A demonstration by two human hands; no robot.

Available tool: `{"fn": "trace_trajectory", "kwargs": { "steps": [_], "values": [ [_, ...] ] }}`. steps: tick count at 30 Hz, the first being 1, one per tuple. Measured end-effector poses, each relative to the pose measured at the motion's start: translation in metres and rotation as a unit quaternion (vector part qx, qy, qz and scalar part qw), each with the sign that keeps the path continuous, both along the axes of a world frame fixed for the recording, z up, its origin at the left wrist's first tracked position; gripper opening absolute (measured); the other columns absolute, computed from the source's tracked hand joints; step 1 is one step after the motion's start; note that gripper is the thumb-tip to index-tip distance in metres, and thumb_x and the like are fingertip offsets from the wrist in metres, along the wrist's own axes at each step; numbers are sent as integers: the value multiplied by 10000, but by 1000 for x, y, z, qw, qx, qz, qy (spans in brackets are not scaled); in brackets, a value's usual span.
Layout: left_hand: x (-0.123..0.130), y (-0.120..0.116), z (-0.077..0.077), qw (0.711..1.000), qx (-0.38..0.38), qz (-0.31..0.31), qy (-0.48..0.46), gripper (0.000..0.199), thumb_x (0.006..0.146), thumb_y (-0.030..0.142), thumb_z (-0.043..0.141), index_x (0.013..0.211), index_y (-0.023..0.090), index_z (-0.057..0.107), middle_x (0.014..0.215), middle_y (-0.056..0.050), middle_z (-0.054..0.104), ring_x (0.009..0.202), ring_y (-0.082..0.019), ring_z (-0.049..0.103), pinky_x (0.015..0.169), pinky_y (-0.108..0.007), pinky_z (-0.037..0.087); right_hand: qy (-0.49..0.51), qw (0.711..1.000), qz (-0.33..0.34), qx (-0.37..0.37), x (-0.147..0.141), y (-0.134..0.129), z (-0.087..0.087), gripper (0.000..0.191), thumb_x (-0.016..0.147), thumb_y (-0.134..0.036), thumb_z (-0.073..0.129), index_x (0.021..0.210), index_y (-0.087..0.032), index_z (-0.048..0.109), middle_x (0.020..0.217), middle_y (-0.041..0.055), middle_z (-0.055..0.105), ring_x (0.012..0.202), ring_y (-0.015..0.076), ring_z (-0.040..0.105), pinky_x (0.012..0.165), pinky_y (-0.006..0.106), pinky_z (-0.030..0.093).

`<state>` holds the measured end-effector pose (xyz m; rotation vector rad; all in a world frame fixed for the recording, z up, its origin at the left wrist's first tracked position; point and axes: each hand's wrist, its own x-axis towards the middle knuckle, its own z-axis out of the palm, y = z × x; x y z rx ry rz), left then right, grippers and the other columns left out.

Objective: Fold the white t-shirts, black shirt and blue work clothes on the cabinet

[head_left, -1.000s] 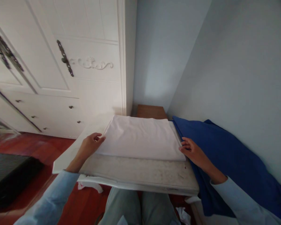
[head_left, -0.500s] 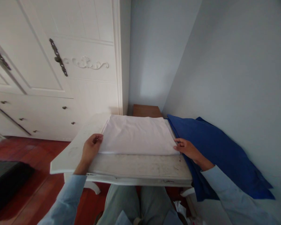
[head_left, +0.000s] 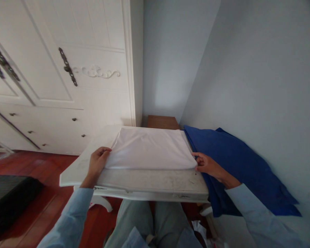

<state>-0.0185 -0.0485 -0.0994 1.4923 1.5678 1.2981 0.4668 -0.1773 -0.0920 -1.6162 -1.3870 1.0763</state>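
A folded pale pinkish-white cloth (head_left: 150, 148) lies flat across a white table (head_left: 155, 182), a few faint wrinkles on its surface. At the cloth's left edge, my left hand (head_left: 99, 161) is closed, with thumb and forefinger pinching the fabric. My right hand (head_left: 209, 167) grips the opposite edge near its front corner, fingers bent around the fabric. Beside that hand, a dark blue cloth (head_left: 237, 162) hangs over the table's right side, partly hidden by my right forearm.
A white wardrobe (head_left: 100, 96) stands behind the table at the left. A brown wooden box (head_left: 162, 122) sits behind the table, near the grey wall (head_left: 260, 75). On the red floor (head_left: 59, 220), a dark padded object (head_left: 12, 203) lies at the far left.
My left hand has shifted slightly left, and the pale cloth looks tauter and smoother. The fingers of my right hand have closed more at the right edge.
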Motion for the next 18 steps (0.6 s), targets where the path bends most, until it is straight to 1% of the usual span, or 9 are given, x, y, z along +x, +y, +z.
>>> {"fn": "trace_trajectory", "kwargs": {
  "steps": [4, 6, 9, 11, 13, 16, 18],
  "values": [
    [2, 3, -1, 1000, 9, 23, -13, 338, 681, 497, 615, 840, 201, 657, 773, -21, 663, 759, -205, 588, 670, -293, 454, -20, 1000, 18, -1, -4, -7, 4, 719, 683, -349, 783, 1347, -188, 558, 785, -15, 655, 777, 194, 666, 802, 349, 528],
    [1, 4, -3, 999, 6, 28, -23, 398, 674, 536, 646, 881, 197, 647, 749, -12, 645, 723, -193, 582, 639, -283, 442, -35, 999, 2, 5, -5, -8, 5, 695, 745, -430, 752, 1364, -179, 555, 778, -12, 654, 779, 193, 661, 795, 345, 523],
    [-1, 5, -7, 1000, -1, 5, -22, 457, 645, 514, 682, 968, 193, 650, 651, 37, 559, 605, -154, 515, 559, -259, 386, -55, 998, -25, 11, -4, -6, 2, 644, 794, -492, 703, 1334, -163, 582, 748, -9, 659, 748, 193, 653, 753, 334, 514],
    [-3, 4, -9, 1000, 3, -4, -16, 447, 638, 471, 671, 986, 192, 660, 622, 56, 506, 567, -139, 476, 534, -252, 361, -69, 997, -35, 17, -3, -4, -1, 616, 792, -496, 701, 1302, -164, 606, 717, -12, 659, 715, 193, 649, 719, 328, 509],
    [-4, 3, -10, 1000, 11, 7, -16, 417, 647, 437, 639, 983, 191, 667, 626, 57, 490, 559, -134, 463, 523, -250, 353, -75, 996, -42, 26, -2, -3, -4, 604, 780, -489, 711, 1283, -166, 619, 707, -11, 666, 704, 195, 656, 707, 327, 513],
    [-2, 0, -9, 999, 26, 33, -14, 392, 659, 407, 607, 979, 188, 667, 643, 46, 512, 570, -137, 476, 524, -249, 366, -51, 997, -39, 32, -2, -4, -7, 608, 717, -447, 760, 1241, -164, 638, 767, 18, 711, 752, 212, 695, 755, 346, 544],
    [-2, -2, -7, 999, 25, 38, 4, 389, 662, 394, 599, 985, 188, 666, 662, 34, 548, 590, -146, 508, 537, -251, 392, -31, 998, -33, 31, -2, -5, -8, 607, 678, -413, 783, 1217, -168, 644, 824, 41, 738, 799, 230, 719, 804, 369, 563]
  ]
}}
